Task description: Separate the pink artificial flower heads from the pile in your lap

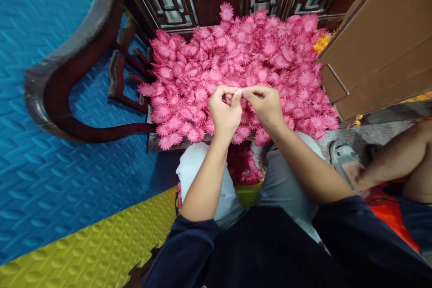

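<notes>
My left hand (pixel 225 110) and my right hand (pixel 266 104) meet over the front middle of a big heap of pink artificial flowers (pixel 270 48). On each hand the thumb and forefinger are pinched together, and the fingertips of the two hands touch or nearly touch. A pink flower (pixel 232 81) shows right at the fingertips and seems to be pinched between them; most of its middle is hidden by the fingers. The flowers are flat, with many pointed petals, and they cover the seat of a dark wooden chair (pixel 94 58).
A cardboard box (pixel 381 40) stands at the right, with orange flowers (pixel 322 42) beside it. Below, between my knees, is a yellow-green container (pixel 248 194) with pink flowers. Another person's leg and sandalled foot (pixel 344 162) are at the right. Blue mat (pixel 84 180) lies left.
</notes>
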Demonstrator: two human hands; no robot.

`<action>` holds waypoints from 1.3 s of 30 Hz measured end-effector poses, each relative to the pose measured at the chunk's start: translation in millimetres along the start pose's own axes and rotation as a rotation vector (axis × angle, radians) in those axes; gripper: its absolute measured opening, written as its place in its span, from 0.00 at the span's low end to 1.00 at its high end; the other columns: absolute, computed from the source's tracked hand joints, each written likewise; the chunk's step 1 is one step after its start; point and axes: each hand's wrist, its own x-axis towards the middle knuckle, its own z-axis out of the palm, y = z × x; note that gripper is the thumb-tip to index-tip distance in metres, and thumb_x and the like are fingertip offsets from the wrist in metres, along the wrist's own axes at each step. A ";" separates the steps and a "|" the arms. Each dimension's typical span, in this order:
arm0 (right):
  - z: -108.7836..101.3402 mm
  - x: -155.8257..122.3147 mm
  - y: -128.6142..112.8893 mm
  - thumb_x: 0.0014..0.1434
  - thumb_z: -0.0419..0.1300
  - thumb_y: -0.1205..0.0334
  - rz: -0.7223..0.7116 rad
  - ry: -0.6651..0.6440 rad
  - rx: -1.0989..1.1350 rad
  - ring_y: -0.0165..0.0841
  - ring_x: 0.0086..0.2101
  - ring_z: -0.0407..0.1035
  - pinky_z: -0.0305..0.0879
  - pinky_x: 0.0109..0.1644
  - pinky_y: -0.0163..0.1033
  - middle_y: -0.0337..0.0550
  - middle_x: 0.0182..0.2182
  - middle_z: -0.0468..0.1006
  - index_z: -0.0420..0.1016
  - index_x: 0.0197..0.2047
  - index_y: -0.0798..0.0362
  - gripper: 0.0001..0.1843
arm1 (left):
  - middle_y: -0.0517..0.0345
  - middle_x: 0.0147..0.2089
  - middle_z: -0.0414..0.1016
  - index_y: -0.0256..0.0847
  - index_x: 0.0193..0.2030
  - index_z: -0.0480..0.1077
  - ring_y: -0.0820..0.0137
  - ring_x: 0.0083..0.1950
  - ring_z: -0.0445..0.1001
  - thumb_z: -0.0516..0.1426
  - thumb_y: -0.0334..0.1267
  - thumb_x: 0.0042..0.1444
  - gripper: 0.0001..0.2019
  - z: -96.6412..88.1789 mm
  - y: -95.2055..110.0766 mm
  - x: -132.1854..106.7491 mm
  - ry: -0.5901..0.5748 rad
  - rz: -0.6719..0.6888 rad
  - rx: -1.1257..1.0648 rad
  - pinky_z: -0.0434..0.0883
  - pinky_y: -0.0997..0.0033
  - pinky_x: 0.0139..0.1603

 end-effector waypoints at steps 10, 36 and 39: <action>-5.9 3.5 -0.8 0.50 0.65 0.54 0.143 -0.066 0.152 0.26 0.30 0.68 0.65 0.34 0.33 0.37 0.27 0.75 0.74 0.25 0.53 0.12 | 0.61 0.27 0.77 0.40 0.24 0.75 0.76 0.33 0.73 0.66 0.33 0.46 0.04 -9.4 3.9 11.0 -0.216 -0.305 -0.281 0.71 0.74 0.43; -1.4 0.6 -2.1 0.49 0.64 0.42 0.074 -0.102 0.084 0.27 0.30 0.66 0.66 0.40 0.37 0.36 0.24 0.71 0.72 0.25 0.53 0.21 | 0.62 0.28 0.71 0.39 0.26 0.69 0.76 0.31 0.67 0.58 0.31 0.55 0.07 -11.5 4.0 8.2 -0.186 -0.190 -0.061 0.66 0.75 0.39; -0.9 -0.4 -1.7 0.50 0.63 0.42 0.054 -0.109 0.056 0.27 0.29 0.64 0.64 0.40 0.37 0.36 0.24 0.70 0.71 0.25 0.53 0.21 | 0.63 0.25 0.66 0.39 0.24 0.66 0.76 0.28 0.63 0.58 0.31 0.56 0.09 -8.0 6.3 5.6 -0.117 -0.213 -0.101 0.64 0.75 0.35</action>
